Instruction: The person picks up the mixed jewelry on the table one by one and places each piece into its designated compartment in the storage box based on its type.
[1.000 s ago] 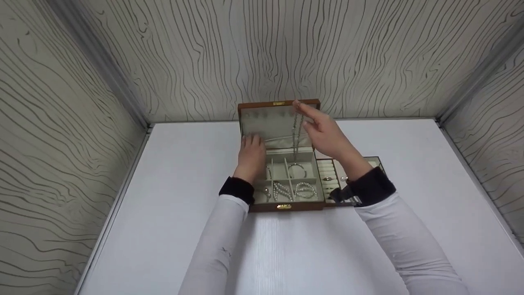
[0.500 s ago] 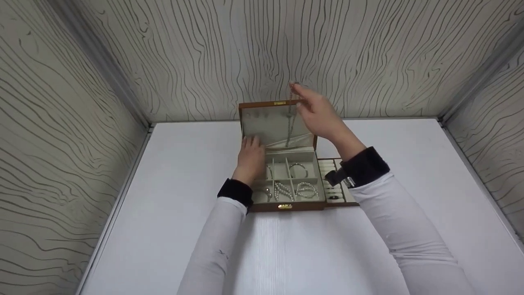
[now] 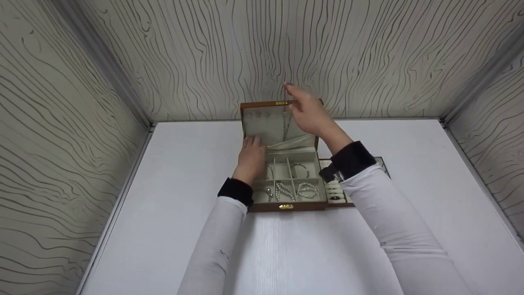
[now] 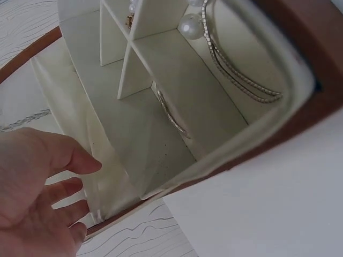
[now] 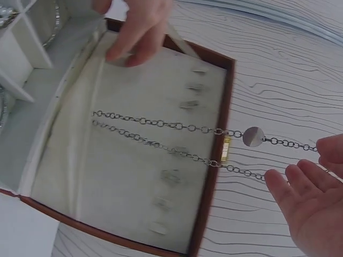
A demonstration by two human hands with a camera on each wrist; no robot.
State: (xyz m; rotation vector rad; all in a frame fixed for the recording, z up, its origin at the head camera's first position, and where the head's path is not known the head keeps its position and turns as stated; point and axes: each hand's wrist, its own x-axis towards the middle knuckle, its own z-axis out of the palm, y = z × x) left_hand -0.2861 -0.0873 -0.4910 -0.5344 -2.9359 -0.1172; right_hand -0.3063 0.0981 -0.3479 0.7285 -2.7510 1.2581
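Observation:
In the head view my right hand [image 3: 311, 114] pinches a silver chain necklace [image 5: 177, 126] above the lid's top edge. The doubled chain hangs down in front of the raised lid [image 3: 260, 119], and a round disc pendant [image 5: 253, 136] shows on one strand. Its lower end is at the edge of a pale fabric pocket [image 3: 292, 144] in the lid; whether it is inside I cannot tell. My left hand [image 3: 250, 159] rests at the left side of the lid, fingers touching the lining beside the pocket. Both belong to a brown jewelry box [image 3: 305, 206], standing open.
Pearl strands [image 3: 284, 191], a pearl bracelet [image 3: 308, 190] and a bangle [image 3: 301, 170] lie in the box's divided compartments. A ring drawer [image 3: 336, 200] sticks out on the right, partly behind my right forearm. A patterned wall [image 3: 196, 73] stands behind the white table [image 3: 184, 172].
My right hand has risen and shifted left, lifting the necklace out of the compartment area to hang before the lid. The pocket looks wider at its right side. My left hand has barely moved.

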